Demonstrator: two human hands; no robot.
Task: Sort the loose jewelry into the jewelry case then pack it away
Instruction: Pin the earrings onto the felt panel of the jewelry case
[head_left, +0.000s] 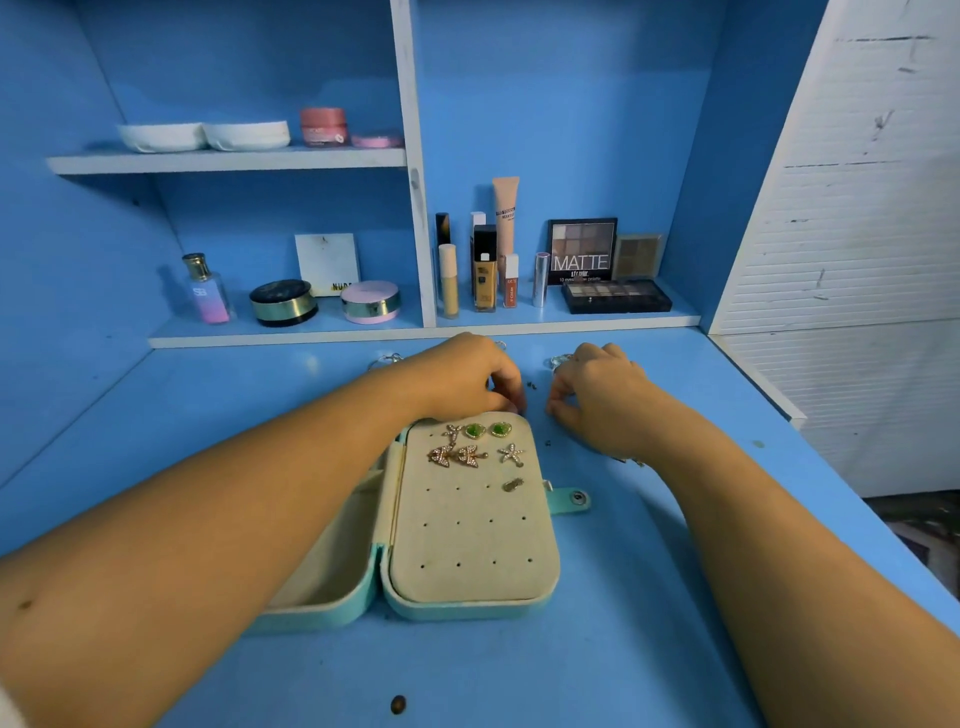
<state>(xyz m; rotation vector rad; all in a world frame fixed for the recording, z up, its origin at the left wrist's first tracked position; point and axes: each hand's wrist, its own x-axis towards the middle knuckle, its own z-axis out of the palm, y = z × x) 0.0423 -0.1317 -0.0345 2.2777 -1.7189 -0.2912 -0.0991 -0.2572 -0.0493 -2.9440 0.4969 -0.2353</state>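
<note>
The teal jewelry case (470, 605) lies open on the blue desk, its beige earring panel facing up. Pinned in the panel's top rows are two green earrings (487, 430), starfish earrings (511, 453) and gold leaf-shaped earrings (458, 456), with a small clasp (511, 485) below them. My left hand (467, 379) is at the panel's far right corner, its fingertips curled and pinching something too small to make out. My right hand (597, 400) is just right of it, thumb and finger pinched on a tiny piece. Loose silver jewelry (558, 360) lies behind my right hand.
More silver jewelry (387, 358) lies behind my left forearm. Tiny dark bits (531, 385) sit between my hands. Cosmetics fill the low shelf at the back: a perfume bottle (205, 291), compacts (283, 302), foundation bottles (484, 270) and eyeshadow palettes (615, 295). A white wall stands at right.
</note>
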